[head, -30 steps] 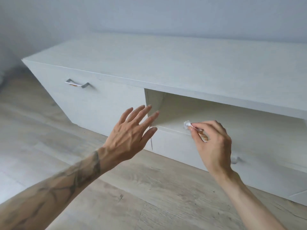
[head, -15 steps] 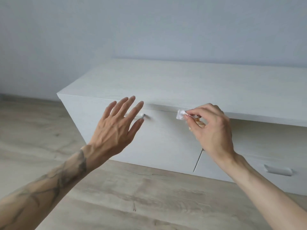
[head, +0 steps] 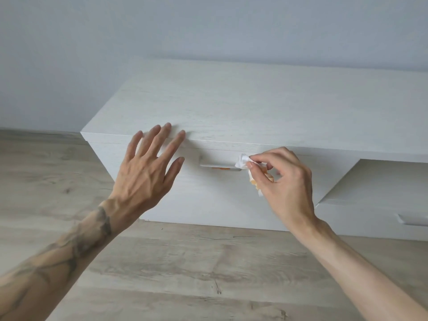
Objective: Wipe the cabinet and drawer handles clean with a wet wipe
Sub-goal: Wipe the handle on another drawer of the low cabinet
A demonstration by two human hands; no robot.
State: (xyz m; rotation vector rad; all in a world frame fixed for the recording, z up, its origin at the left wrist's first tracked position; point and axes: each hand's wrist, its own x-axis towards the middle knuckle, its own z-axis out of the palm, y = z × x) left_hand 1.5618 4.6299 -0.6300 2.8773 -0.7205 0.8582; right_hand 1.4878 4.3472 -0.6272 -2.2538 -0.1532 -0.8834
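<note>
A low white cabinet (head: 254, 105) stands against the wall. On its left front panel sits a pale bar handle (head: 218, 166) with an orange smear on it. My right hand (head: 282, 181) pinches a crumpled white wet wipe (head: 242, 161), stained orange lower down, and the wipe touches the handle's right end. My left hand (head: 146, 172) is spread open just left of the handle, fingertips at the cabinet's top front edge, holding nothing. A second handle (head: 414, 220) shows on the lower drawer at the far right.
An open compartment (head: 382, 179) lies right of the left panel, above the lower drawer. Pale wood-look floor (head: 185, 262) stretches in front of the cabinet. A plain grey wall (head: 208, 26) rises behind it.
The view has shifted left along the cabinet. My right hand has brought the wipe from the open compartment's edge over to the left panel's handle. My left hand stays spread and has risen toward the top edge.
</note>
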